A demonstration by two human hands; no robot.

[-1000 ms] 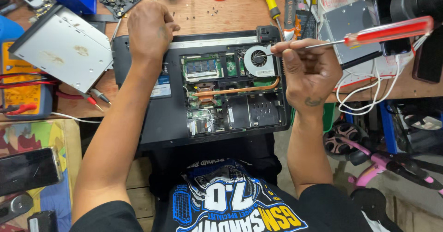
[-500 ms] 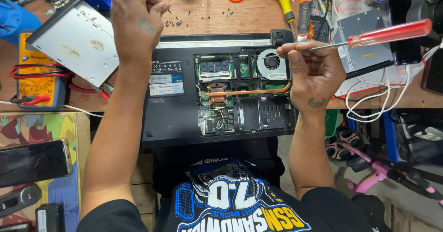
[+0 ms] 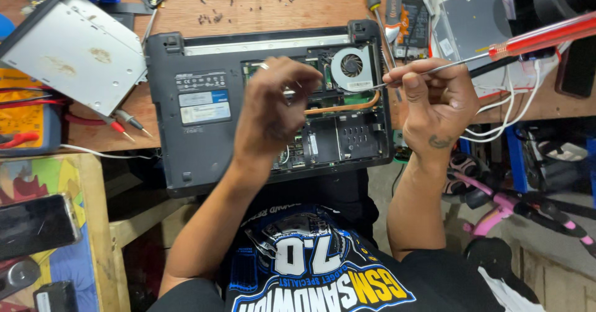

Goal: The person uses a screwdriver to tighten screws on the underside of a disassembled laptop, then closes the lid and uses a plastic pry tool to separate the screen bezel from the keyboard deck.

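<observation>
An opened laptop (image 3: 205, 119) lies underside-up on a wooden workbench (image 3: 261, 14), its bay exposing a cooling fan (image 3: 351, 68), a copper heat pipe (image 3: 347, 107) and circuit boards. The left hand (image 3: 273, 110), which half a second ago rested on the bench beyond the laptop's far left corner, now hovers over the middle of the open bay, its fingers curled loosely and slightly apart, with nothing visibly gripped between them. The right hand (image 3: 434, 104) stays at the laptop's right edge, thumb and fingers pinching the metal shaft of a red-handled screwdriver (image 3: 540, 36), whose tip points toward the fan. The shift brings both hands over the internals, suggesting work on the components near the fan. A removed optical drive (image 3: 74, 45) lies at far left beside loose screws (image 3: 211, 17).
</observation>
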